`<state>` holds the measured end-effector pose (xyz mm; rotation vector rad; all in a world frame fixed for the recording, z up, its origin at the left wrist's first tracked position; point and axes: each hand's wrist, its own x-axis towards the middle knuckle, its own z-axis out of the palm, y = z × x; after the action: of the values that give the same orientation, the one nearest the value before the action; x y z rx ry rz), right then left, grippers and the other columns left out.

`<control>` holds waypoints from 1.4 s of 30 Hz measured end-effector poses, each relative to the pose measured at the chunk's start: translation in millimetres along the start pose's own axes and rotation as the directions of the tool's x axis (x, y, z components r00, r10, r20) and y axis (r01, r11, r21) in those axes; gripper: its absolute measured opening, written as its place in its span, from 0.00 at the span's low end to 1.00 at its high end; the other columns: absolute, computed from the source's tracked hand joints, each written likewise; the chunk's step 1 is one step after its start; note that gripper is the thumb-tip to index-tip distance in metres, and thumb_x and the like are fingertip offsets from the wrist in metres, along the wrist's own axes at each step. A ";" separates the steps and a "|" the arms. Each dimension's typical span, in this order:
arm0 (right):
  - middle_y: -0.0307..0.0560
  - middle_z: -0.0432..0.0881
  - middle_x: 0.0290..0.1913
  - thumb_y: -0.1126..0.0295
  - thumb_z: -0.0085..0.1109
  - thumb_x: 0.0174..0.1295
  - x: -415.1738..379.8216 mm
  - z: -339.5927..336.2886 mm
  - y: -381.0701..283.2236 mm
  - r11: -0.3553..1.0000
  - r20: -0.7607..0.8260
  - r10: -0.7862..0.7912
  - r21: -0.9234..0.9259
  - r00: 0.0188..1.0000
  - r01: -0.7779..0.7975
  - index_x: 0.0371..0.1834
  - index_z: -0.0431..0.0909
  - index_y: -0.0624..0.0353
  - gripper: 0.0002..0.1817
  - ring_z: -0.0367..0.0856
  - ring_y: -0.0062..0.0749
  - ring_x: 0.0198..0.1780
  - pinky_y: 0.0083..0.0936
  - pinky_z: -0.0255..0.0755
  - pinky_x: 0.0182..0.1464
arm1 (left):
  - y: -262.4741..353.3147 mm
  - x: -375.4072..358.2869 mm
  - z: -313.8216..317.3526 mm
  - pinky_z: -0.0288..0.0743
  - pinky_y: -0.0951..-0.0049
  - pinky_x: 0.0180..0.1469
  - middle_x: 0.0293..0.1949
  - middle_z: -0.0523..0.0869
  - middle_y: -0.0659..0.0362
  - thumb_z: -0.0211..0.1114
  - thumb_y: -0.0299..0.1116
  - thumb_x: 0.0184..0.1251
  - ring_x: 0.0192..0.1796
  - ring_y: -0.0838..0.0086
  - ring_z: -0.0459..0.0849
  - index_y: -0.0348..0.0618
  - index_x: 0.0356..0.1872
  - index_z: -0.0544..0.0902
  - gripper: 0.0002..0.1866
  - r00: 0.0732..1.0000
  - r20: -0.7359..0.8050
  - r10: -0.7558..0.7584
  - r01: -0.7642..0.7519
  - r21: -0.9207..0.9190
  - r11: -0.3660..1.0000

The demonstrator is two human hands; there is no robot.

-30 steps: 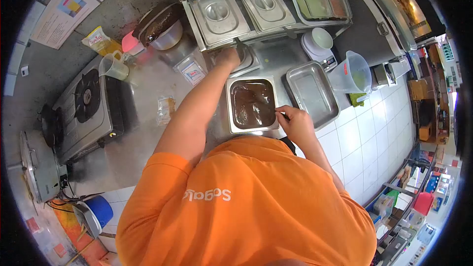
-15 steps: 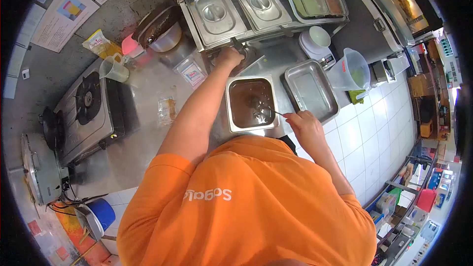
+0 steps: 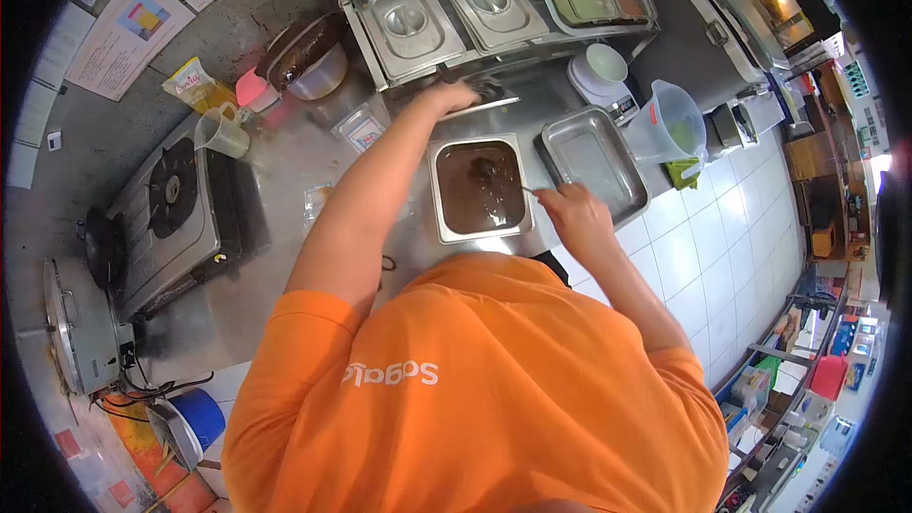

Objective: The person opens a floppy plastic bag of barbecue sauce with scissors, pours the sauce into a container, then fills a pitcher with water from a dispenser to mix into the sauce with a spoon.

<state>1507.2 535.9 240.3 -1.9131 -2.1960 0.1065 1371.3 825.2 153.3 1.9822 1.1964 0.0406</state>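
Observation:
A square metal pan of dark brown liquid stands on the steel counter, close to my body. Pinched in my right hand is the thin handle of a utensil; its far end lies in the liquid. Beyond the pan, my left hand is at a metal lid, which is seen nearly edge-on below the covered pans. The fingers of that hand look closed on the lid's edge or handle, though their tips are partly hidden.
An empty metal tray is right of the pan, with a scale and clear jug behind. A stove, measuring cup and pot stand left. Lidded pans line the back.
The lid at my left hand has tilted and lifted from its flatter position. My right hand and the utensil have shifted slightly left and up in the view, which has itself moved a little.

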 end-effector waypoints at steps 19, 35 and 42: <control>0.48 0.80 0.32 0.74 0.51 0.54 63.6 -28.2 5.5 0.909 0.457 -0.200 -0.242 0.867 0.338 0.36 0.79 0.55 0.09 0.82 0.43 0.36 0.35 0.76 0.34 | 11.9 -241.3 -51.8 0.69 0.82 0.36 0.29 0.81 0.64 0.61 0.29 0.56 0.33 0.83 0.75 0.37 0.36 0.81 0.09 0.980 -0.054 0.190 -0.193 -0.479 0.857; 0.34 0.77 0.23 0.70 0.54 0.61 13.3 8.7 7.1 0.647 0.520 0.160 0.587 0.839 -0.487 0.39 0.81 0.63 0.10 0.67 0.13 0.24 0.17 0.62 0.27 | -60.6 -364.1 -48.7 0.66 0.85 0.32 0.29 0.80 0.65 0.57 0.21 0.60 0.30 0.86 0.75 0.36 0.37 0.79 0.06 0.872 -0.367 -0.323 -0.074 -0.753 0.654; 0.45 0.84 0.33 0.68 0.56 0.59 22.4 3.8 13.1 0.551 0.536 0.240 0.612 0.810 -0.568 0.40 0.81 0.66 0.13 0.77 0.21 0.34 0.20 0.69 0.36 | -56.7 -366.1 -54.2 0.65 0.86 0.31 0.29 0.80 0.65 0.58 0.21 0.60 0.30 0.87 0.74 0.36 0.37 0.79 0.05 0.878 -0.335 -0.342 -0.037 -0.760 0.649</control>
<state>1516.3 560.3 236.8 -1.8981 -1.3816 1.3803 1106.0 595.2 283.3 1.1265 1.3403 0.8332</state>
